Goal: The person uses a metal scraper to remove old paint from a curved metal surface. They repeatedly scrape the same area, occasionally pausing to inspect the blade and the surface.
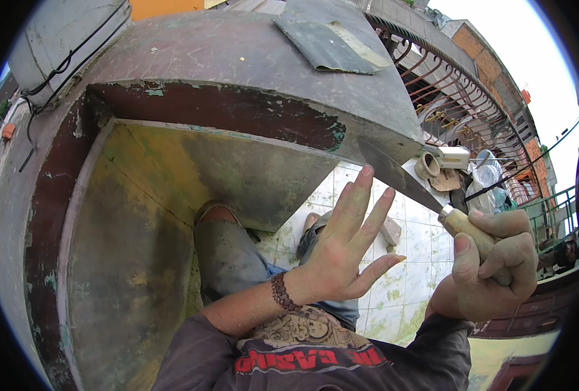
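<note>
My right hand (497,266) grips the wooden handle (470,232) of a putty knife. Its flared steel blade (406,181) points up and left, towards the underside of a grey ledge (221,49). My left hand (336,249), palm down with fingers spread, holds nothing. One fingertip overlaps the blade's lower edge; whether it touches is unclear. Beyond both hands, the ledge's inner face (211,107) carries maroon paint, chipped to green in places, with bare grey at its right end. On top of the ledge lies a folded sheet of what looks like sandpaper (319,46).
Below the ledge are a stained wall (138,220) and white floor tiles (411,244). At right stand a cup-like container (427,165), plastic bags (485,181) and a curved metal railing (450,73). Black cables (57,73) hang at the left pillar. A rough block (391,230) rests on the floor.
</note>
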Tool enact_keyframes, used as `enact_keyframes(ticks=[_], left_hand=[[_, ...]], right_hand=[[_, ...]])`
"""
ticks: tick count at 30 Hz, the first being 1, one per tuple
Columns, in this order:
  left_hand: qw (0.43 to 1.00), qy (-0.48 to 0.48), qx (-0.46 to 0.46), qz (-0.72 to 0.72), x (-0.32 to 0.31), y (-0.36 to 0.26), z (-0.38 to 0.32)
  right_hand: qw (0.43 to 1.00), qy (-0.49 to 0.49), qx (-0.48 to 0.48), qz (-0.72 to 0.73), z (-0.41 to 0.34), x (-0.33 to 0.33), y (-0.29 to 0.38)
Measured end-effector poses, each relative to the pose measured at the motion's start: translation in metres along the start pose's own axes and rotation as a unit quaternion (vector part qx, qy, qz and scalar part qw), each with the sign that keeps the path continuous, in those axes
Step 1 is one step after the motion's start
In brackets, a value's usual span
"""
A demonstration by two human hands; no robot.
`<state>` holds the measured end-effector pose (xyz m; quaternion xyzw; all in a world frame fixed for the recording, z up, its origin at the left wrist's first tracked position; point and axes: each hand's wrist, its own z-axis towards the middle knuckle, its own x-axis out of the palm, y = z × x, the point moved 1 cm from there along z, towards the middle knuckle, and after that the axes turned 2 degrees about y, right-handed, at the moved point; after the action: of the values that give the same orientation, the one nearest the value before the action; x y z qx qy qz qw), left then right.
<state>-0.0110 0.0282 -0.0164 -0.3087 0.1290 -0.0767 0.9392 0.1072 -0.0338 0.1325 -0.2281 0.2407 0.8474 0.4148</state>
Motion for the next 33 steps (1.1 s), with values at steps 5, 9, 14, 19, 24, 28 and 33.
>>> enact_keyframes(ticks=[5, 9, 14, 19, 24, 28, 33], left_hand=[[1.000, -0.002, -0.010, -0.008, 0.007, 0.001, -0.005], [0.999, 0.000, -0.033, -0.015, 0.008, 0.000, -0.008], [0.999, 0.022, -0.023, 0.004, 0.010, 0.002, -0.009], [0.998, 0.007, -0.058, 0.003, 0.010, 0.002, -0.014], [0.995, 0.001, -0.093, -0.028, 0.014, 0.002, -0.016], [0.998, 0.023, -0.058, 0.006, 0.010, 0.004, -0.015], [0.998, 0.016, -0.066, 0.009, 0.012, 0.007, -0.019]], right_hand=[[0.999, 0.013, 0.032, 0.001, -0.011, 0.010, -0.004], [0.999, 0.030, 0.012, -0.012, -0.015, 0.016, -0.004], [0.998, -0.044, 0.030, 0.020, -0.026, 0.004, -0.011], [0.999, 0.018, 0.024, 0.019, -0.020, 0.014, -0.010], [0.997, 0.071, -0.028, 0.020, -0.021, 0.026, -0.020], [0.999, -0.027, 0.033, 0.031, -0.040, 0.010, -0.013], [0.999, 0.019, 0.027, 0.034, -0.032, 0.019, -0.022]])
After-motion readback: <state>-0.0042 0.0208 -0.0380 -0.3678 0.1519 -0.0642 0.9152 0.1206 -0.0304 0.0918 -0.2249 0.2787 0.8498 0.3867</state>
